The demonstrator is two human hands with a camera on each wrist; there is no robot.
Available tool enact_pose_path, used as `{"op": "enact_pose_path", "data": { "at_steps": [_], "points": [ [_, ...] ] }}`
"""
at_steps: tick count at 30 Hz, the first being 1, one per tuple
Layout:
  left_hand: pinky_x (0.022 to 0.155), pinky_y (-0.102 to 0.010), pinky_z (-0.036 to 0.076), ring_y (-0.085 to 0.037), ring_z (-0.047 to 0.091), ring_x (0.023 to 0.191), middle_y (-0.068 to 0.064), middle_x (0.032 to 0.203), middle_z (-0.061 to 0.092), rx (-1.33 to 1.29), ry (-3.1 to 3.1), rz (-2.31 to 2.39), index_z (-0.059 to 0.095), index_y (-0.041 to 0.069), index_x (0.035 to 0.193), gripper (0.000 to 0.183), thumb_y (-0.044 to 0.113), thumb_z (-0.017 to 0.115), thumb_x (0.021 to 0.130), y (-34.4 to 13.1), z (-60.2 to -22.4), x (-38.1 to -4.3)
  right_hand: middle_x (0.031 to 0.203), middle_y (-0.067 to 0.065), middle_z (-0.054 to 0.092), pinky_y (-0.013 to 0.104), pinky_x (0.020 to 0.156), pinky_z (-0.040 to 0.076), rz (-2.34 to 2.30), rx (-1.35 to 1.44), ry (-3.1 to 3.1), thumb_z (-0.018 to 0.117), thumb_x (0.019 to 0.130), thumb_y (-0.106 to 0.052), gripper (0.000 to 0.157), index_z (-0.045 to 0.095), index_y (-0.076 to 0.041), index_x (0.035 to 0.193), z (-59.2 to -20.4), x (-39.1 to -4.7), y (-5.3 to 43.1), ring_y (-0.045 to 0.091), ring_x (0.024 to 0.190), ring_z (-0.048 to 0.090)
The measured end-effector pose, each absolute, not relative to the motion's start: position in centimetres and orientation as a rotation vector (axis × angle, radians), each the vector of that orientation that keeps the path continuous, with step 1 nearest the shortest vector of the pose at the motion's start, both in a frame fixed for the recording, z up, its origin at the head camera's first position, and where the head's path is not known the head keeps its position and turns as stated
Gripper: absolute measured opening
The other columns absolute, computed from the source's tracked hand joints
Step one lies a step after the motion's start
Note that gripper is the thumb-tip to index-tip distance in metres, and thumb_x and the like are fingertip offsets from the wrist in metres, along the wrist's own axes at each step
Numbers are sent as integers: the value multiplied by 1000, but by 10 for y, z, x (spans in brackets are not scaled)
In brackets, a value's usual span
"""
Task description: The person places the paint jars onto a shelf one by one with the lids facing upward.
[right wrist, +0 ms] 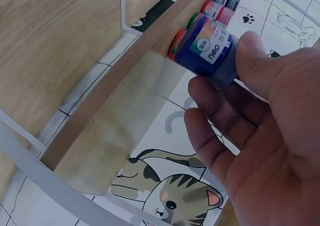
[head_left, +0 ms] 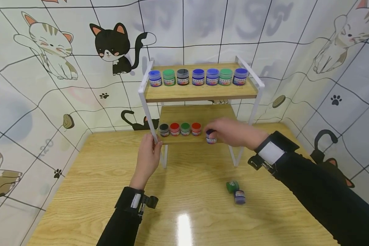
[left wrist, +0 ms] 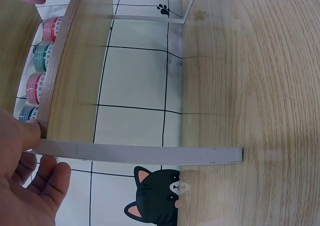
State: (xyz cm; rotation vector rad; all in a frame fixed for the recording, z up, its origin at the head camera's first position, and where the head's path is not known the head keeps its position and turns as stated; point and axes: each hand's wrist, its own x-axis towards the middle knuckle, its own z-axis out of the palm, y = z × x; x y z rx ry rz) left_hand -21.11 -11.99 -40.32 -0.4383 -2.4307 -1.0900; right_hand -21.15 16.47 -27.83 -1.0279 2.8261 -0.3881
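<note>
My right hand point(head_left: 230, 132) pinches a small blue paint jar point(right wrist: 204, 47) by its lid, at the front of the lower shelf point(head_left: 196, 112). In the right wrist view the jar is tilted, its label facing the camera. Whether its base touches the shelf I cannot tell. To its left stands a row of several paint jars with black, red and green lids, including a red-lidded jar point(head_left: 196, 129). My left hand point(head_left: 147, 155) grips the white frame of the two-tier rack point(head_left: 144, 99) at the lower shelf's left front corner, thumb against the shelf edge.
Several larger jars with blue, green and black lids line the upper shelf point(head_left: 200, 93). On the wooden table point(head_left: 178, 194), a green jar point(head_left: 232, 186) and a blue jar point(head_left: 240, 197) lie in front of the rack's right side. Cat-patterned walls enclose the table behind and beside.
</note>
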Motion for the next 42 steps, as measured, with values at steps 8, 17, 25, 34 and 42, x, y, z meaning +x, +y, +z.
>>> {"op": "enact_pose_path", "data": {
  "at_steps": [8,17,25,34,42],
  "points": [
    [67,-30,42,-22,50,79,-12,92,51,-435,-2416,-1099,53,2,102,9,9,57,98,-120,-403,-210,116,11,67,41,91,52,-290,-996,2906,60,96,-10,25,65,-4,120,-277,-220,161,24,105,63],
    [67,-30,43,-22,51,79,-12,92,52,-441,-2404,-1094,54,2,102,9,9,58,97,-120,-404,-210,115,12,67,42,93,51,-225,-918,2965,58,98,-12,27,63,-4,123,-282,-226,161,24,103,63],
    [67,-30,43,-21,50,79,-12,91,52,-440,-2411,-1103,54,2,102,9,8,58,97,-119,-405,-209,119,12,66,44,97,49,-236,-893,2975,58,98,-13,29,62,-5,125,-292,-232,160,26,109,62],
    [65,-29,43,-21,50,77,-12,90,52,-468,-2384,-1078,53,1,102,9,7,58,96,-118,-403,-209,124,12,65,45,99,49,-242,-834,2973,60,97,-16,34,60,-7,130,-293,-234,158,27,113,61],
    [65,-29,42,-20,49,77,-12,90,51,-460,-2383,-1067,53,1,102,10,7,59,96,-119,-404,-210,124,13,65,45,99,49,-262,-834,2975,61,96,-15,34,61,-7,129,-294,-236,156,28,114,62]
  ]
}}
